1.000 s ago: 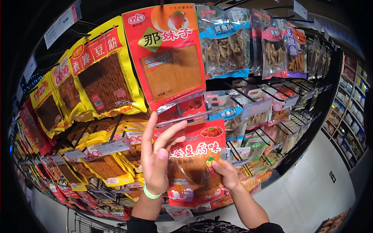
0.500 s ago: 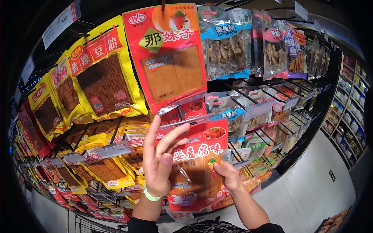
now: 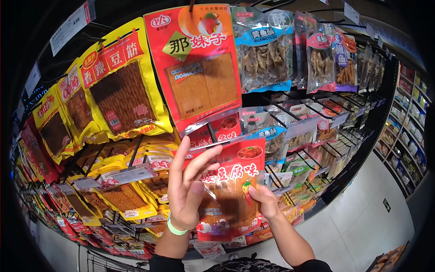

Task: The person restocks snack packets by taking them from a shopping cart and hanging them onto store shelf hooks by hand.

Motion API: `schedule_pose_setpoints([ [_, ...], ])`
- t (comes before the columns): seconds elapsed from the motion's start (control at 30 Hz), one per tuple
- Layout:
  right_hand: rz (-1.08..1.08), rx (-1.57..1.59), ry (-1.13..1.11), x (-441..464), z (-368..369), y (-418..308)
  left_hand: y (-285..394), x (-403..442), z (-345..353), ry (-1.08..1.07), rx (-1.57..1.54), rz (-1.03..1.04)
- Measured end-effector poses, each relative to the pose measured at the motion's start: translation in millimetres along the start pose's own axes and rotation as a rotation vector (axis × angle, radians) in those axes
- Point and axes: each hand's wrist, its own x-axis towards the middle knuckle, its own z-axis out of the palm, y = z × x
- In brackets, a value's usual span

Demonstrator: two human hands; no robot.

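Note:
A red snack packet [image 3: 232, 192] with a clear window showing brown pieces hangs or is held in front of me, below a clear price-tag holder [image 3: 222, 143]. On its right edge, my right hand [image 3: 268, 202] grips it, thumb on the front and the other fingers mostly hidden behind. My left hand [image 3: 186, 199], with a pale green band at the wrist, is upright over the packet's left side. Its fingers are stretched up and apart, the tips close to the tag holder; whether they touch it is unclear. Directly above hangs a larger-looking red packet [image 3: 201, 86].
Yellow snack packets [image 3: 122, 86] hang at the left, with more yellow packs [image 3: 122, 195] on the row beneath. Dried-fish bags [image 3: 263, 56] hang at the right. Metal hooks and price tags stick out between rows. Grey floor [image 3: 353, 217] shows at the lower right.
The held red packet has risen slightly, its lower edge now higher, and my right hand has shifted a little with it. My left hand has stayed nearly in place.

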Motion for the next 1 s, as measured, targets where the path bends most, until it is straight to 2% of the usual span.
schedule_pose_setpoints([
  [0.13,-0.018,-0.025,0.025,2,4,-4,-7,-6,-2,0.053,-0.028,0.063],
  [0.27,-0.017,-0.032,0.001,3,-1,2,-2,-13,-12,-0.014,0.108,-0.045],
  [0.3,-0.017,-0.03,0.001,2,2,1,6,-14,-13,-0.053,0.221,-0.207],
  [0.37,-0.012,-0.022,0.0,1,3,1,-4,-5,-19,-0.299,0.566,0.097],
  [0.47,-0.013,-0.017,0.001,1,2,2,-5,-7,-10,-0.287,0.752,0.136],
  [0.57,-0.045,-0.043,0.0,1,2,0,-13,-14,-8,-0.153,0.932,0.127],
  [0.6,-0.047,-0.055,-0.005,0,1,-1,-13,-15,-11,-0.183,0.986,0.059],
  [0.7,-0.03,-0.055,0.011,2,-8,7,-19,-9,-9,-0.173,1.158,0.082],
  [0.83,-0.043,-0.025,0.021,11,-1,5,-34,-4,-9,-0.202,1.23,0.098],
  [1.0,-0.126,-0.185,0.059,41,-10,10,-38,-8,-13,-0.22,1.192,0.041],
])
